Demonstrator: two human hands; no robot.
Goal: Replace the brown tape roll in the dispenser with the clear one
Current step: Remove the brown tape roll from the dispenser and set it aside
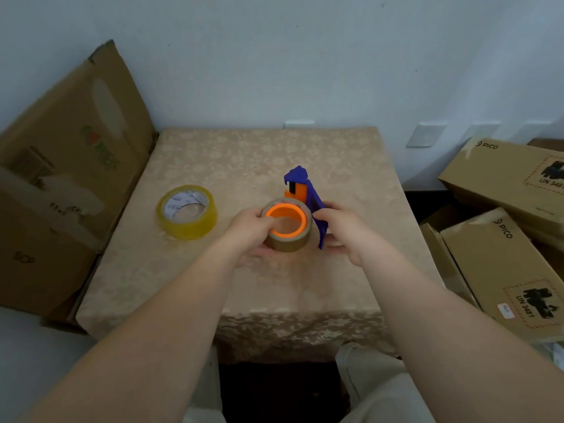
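The brown tape roll [288, 241] sits on the orange hub of the blue dispenser [302, 181], held just above the table's middle. My left hand [248, 227] grips the brown roll from the left, with the thumb inside the orange hub. My right hand [345, 230] holds the blue dispenser frame from the right. The clear tape roll [186, 211], yellowish with a white core label, lies flat on the table to the left, apart from both hands.
The small table [244, 160] has a beige patterned cloth. A large cardboard box [61, 166] leans against the wall at left. Stacked cardboard boxes [503, 239] crowd the right side. A white wall stands behind.
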